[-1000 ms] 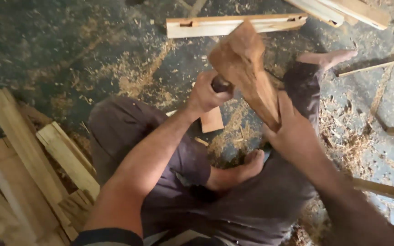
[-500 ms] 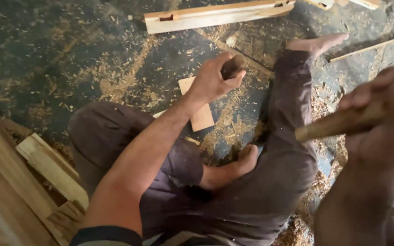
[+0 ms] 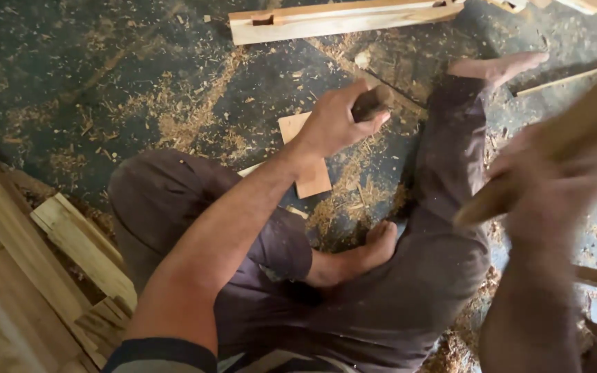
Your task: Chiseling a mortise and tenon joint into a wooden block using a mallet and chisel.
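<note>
The dark-handled tool (image 3: 373, 99) sits gripped in the left hand (image 3: 336, 124), fingers wrapped shut around its handle; the working end is hidden, so I cannot tell what kind of tool it is. It is held just above a small flat wood offcut (image 3: 303, 155) lying on the dark floor (image 3: 70, 83) between the person's legs. Far left, stacked wooden slats (image 3: 50, 242) lie beside the knee. At the top, a long notched timber bar (image 3: 343, 19) lies well apart. On the right, the right hand (image 3: 554, 186), blurred, is closed around a wooden piece (image 3: 575, 138) raised off the floor. This looks like a repositioning step between cuts; the next move calls for steadying that piece. No containers are in view; sawdust (image 3: 181, 117) is loose on the floor.
</note>
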